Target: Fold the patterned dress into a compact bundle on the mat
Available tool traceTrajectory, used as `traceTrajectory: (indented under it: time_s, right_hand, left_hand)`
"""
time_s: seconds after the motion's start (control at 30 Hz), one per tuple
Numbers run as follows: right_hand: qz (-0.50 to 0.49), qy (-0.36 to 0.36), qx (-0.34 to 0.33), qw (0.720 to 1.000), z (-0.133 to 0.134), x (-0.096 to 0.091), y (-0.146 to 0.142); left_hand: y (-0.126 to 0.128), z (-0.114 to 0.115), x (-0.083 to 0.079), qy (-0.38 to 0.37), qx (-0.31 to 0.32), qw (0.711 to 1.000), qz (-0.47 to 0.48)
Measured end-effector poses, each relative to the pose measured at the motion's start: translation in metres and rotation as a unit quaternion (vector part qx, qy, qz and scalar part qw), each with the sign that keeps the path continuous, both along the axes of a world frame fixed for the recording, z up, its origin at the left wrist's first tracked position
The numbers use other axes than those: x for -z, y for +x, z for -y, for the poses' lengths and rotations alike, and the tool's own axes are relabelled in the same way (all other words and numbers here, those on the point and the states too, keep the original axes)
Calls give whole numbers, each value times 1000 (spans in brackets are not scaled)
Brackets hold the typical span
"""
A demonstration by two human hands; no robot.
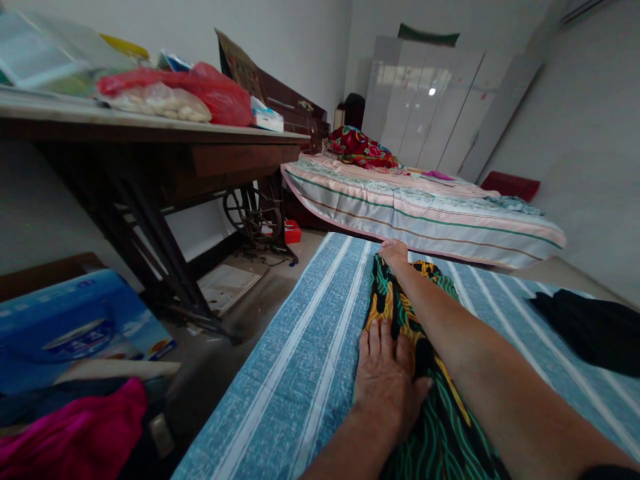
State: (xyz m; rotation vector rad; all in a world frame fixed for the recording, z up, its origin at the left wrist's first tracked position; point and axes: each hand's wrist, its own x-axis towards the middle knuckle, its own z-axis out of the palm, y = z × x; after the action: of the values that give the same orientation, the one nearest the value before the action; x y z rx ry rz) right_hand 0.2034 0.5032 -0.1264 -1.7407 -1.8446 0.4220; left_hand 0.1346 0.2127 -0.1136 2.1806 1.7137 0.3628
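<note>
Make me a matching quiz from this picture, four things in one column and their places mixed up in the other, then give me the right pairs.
Things
1. Red plastic bag
2. Left hand
3. Black cloth
4. Right hand

Places
A. At the far end of the patterned fabric
B. On the striped sheet, near the picture's right edge
C. On the table
D. Flat on the patterned fabric, fingers pointing away

Right pairs: 1-C, 2-D, 3-B, 4-A
</note>
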Motion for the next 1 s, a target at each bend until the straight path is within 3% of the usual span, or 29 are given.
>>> traceTrajectory:
  time_s: [0.47,0.77,1.0]
  right_hand:
    - [214,81,-58,972,30,-36,11]
    - [351,38,-183,917,36,-44,2]
    - [405,21,-185,895,28,-52,0]
  left_hand:
    - [1,-1,0,3,-1,1000,-28]
    - [2,-2,6,15,-1,1000,-19]
    - [1,-1,2,9,3,1000,-11]
